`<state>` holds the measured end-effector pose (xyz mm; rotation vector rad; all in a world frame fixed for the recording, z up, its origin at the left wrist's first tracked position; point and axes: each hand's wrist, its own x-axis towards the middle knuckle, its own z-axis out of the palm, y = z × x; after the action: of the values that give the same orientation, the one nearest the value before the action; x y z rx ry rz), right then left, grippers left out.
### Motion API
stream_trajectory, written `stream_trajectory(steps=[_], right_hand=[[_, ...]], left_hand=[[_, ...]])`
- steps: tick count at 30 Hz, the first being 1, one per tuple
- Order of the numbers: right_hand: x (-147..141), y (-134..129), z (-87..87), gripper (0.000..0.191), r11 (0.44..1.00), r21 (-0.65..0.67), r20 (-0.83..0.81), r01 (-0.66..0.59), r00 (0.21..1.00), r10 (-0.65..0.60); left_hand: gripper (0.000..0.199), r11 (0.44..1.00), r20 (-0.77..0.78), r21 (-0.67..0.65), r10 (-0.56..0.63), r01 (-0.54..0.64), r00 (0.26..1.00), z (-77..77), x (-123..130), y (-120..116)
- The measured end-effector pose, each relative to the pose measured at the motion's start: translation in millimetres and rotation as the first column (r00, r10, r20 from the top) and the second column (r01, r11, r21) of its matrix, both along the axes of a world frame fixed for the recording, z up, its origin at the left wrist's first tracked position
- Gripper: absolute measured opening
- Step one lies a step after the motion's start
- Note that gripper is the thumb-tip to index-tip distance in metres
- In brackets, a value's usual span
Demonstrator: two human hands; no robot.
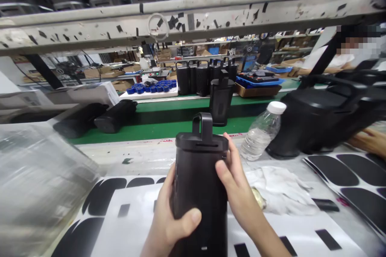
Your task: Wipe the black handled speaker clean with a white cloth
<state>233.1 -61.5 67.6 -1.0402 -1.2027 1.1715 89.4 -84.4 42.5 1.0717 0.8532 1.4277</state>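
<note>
A black canister (200, 184) with a loop handle on its lid stands upright between my two hands, over sheets with black stickers. My left hand (173, 217) grips its lower left side, thumb across the front. On the upper right side, just below the lid, my right hand (237, 180) holds it with the thumb on the front. The canister hides some fingers of both hands. Beneath it lies a white sheet (129, 221) with small black rectangles.
A plastic bottle (261, 132) and a crumpled white cloth (280, 188) are at the right. Behind runs a green belt (157, 122) bearing black canisters. A shelf beam (187, 20) crosses above. Another person's hand (370, 140) shows at the far right.
</note>
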Motion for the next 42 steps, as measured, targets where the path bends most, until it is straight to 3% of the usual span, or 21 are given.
stream_trajectory(steps=[4, 9, 15, 17, 21, 25, 29, 32, 35, 37, 38, 40, 42], right_hand=[[-4, 5, 2.1, 0.087, 0.995, -0.018, 0.012, -0.102, 0.995, 0.102], [-2, 7, -5.3, 0.091, 0.981, 0.063, 0.033, -0.182, 0.983, 0.180], [-12, 6, 2.8, 0.091, 0.997, 0.015, 0.049, -0.077, 0.996, 0.076], [-15, 9, 0.8, 0.092, 1.000, 0.014, 0.076, -0.017, 0.997, 0.016], [-13, 14, -9.4, 0.077, 0.992, -0.055, 0.147, 0.111, 0.984, -0.102], [-8, -1, -21.5, 0.075, 0.991, -0.060, 0.210, 0.121, 0.972, -0.106], [-9, -38, -27.0, 0.073, 0.972, -0.232, 0.172, 0.035, 0.985, 0.005], [-14, -55, -23.7, 0.090, 0.939, -0.336, 0.213, 0.070, 0.977, 0.003], [-13, -53, -21.1, 0.116, 0.943, -0.313, 0.345, 0.114, 0.939, 0.001], [-8, -47, -23.8, 0.133, 0.958, -0.282, 0.279, 0.046, 0.960, 0.036], [-4, -44, -26.5, 0.135, 0.962, -0.271, 0.188, -0.010, 0.980, 0.063], [7, -41, -33.8, 0.119, 0.960, -0.255, -0.005, -0.114, 0.993, 0.116], [19, -45, -41.7, 0.094, 0.966, -0.186, -0.064, -0.179, 0.983, 0.169]], left_hand=[[0.077, 0.999, 0.032, -0.010, -0.034, 0.034, 0.999, -1.2, -4, 4], [0.073, 0.999, 0.040, -0.035, -0.026, 0.027, 0.999, -3.3, -7, 6], [0.069, 0.992, 0.095, 0.029, -0.124, 0.122, 0.988, -6.8, -6, 9], [0.069, 0.990, 0.094, 0.054, -0.137, 0.133, 0.986, -7.6, -6, 10], [0.071, 0.991, 0.097, 0.058, -0.122, 0.116, 0.988, -7.8, -5, 11], [0.074, 0.997, 0.082, 0.022, -0.071, 0.069, 0.994, -7.5, -4, 11], [0.073, 0.999, 0.030, -0.050, 0.014, -0.012, 0.999, -12.3, -4, 16], [0.078, 0.994, -0.056, -0.081, 0.071, -0.075, 0.996, -15.4, -2, 14], [0.084, 0.945, -0.255, -0.168, 0.235, -0.282, 0.938, -8.6, 7, -2], [0.072, 0.899, -0.333, -0.204, 0.308, -0.387, 0.891, 0.0, 12, -16], [0.063, 0.913, -0.342, -0.161, 0.304, -0.374, 0.889, 3.6, 14, -21], [0.045, 0.957, -0.390, -0.022, 0.258, -0.289, 0.884, 6.2, 13, -27], [0.044, 0.981, -0.423, 0.057, 0.194, -0.187, 0.885, 1.9, 9, -28]])
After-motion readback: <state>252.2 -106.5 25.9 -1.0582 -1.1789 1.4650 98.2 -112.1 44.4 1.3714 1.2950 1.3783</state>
